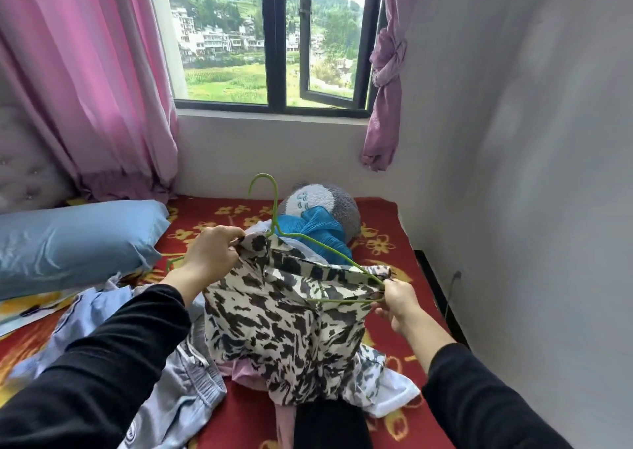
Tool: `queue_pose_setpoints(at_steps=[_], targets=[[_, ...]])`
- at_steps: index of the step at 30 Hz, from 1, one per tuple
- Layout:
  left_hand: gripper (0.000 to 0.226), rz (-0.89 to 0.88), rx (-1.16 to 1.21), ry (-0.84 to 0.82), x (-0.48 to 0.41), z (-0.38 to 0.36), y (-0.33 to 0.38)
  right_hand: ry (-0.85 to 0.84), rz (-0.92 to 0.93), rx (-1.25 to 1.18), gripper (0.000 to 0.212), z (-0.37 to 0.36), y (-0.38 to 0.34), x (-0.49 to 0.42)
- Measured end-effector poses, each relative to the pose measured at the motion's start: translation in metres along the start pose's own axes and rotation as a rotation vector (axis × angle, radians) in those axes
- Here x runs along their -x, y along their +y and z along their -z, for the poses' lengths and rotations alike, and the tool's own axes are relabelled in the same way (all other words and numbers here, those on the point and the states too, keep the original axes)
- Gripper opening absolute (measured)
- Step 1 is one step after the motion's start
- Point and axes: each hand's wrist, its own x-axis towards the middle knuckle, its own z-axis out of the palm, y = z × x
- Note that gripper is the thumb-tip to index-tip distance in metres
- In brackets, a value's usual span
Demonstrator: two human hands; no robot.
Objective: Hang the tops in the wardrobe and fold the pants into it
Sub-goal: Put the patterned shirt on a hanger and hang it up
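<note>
1. Left hand (210, 255): closed on one shoulder of the black-and-white patterned top (287, 318), lifting it above the bed (383, 239).
2. Right hand (397, 301): pinching the top's other shoulder together with the end of the green wire hanger (308, 243).
3. Hanger: threaded through the neckline, hook upright.
4. Loose clothes (178, 373): heaped on the bed beneath the top.
5. Blue pillow (75, 239): left, on the bed.

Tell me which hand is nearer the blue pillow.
Left. The left hand grips the patterned top's collar just right of the blue pillow; the right hand holds the green hanger's far end, farther off.
</note>
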Motion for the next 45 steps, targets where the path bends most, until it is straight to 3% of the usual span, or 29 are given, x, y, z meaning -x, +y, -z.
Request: queue_pose_setpoints(at_steps=[5,7,10,11,13,15,19,25,27,30,32,37,40,45], targets=[[0.042,-0.132,0.035,-0.109,0.003,-0.006,0.008,0.078,0.032,0.017,0.026,-0.006,0.0,-0.003],[0.045,-0.168,0.021,-0.103,0.003,-0.006,0.005,0.146,0.1,0.243,0.028,-0.003,0.0,-0.006],[0.046,-0.196,-0.037,-0.037,0.005,-0.006,0.001,0.253,0.247,0.781,0.024,0.01,0.005,-0.009],[0.047,-0.2,-0.059,-0.011,0.006,-0.007,0.001,0.249,0.27,0.843,0.02,0.012,0.007,-0.01],[0.047,-0.21,-0.112,0.021,0.008,-0.007,0.002,0.225,0.276,0.793,0.013,0.013,0.005,-0.011],[0.046,-0.225,-0.182,0.025,0.01,-0.008,0.005,0.204,0.3,0.691,0.023,0.008,-0.004,-0.011],[0.046,-0.234,-0.24,0.005,0.012,-0.012,0.013,-0.01,0.284,0.319,0.03,-0.012,-0.019,0.003],[0.04,-0.108,-0.249,0.043,0.012,-0.021,0.02,-0.611,0.096,-0.286,0.026,-0.036,-0.035,0.038],[0.031,-0.074,-0.159,0.068,0.011,-0.018,0.02,-0.718,0.074,-0.256,0.024,-0.038,-0.037,0.045],[0.024,-0.06,0.05,0.102,0.008,-0.009,0.02,-0.767,0.199,0.238,0.023,-0.036,-0.034,0.048],[0.025,-0.075,0.148,0.114,0.009,-0.003,0.021,-0.72,0.268,0.467,0.031,-0.037,-0.038,0.046],[0.033,-0.111,0.321,0.143,0.01,0.019,0.026,-0.107,0.789,0.79,0.041,-0.049,-0.077,0.037],[0.031,-0.146,0.374,0.198,0.009,0.041,0.033,-0.131,0.923,0.955,0.05,-0.063,-0.102,0.04],[0.027,-0.127,0.437,0.287,0.016,0.094,0.034,-0.224,1.141,0.86,0.019,-0.098,-0.15,0.052]])
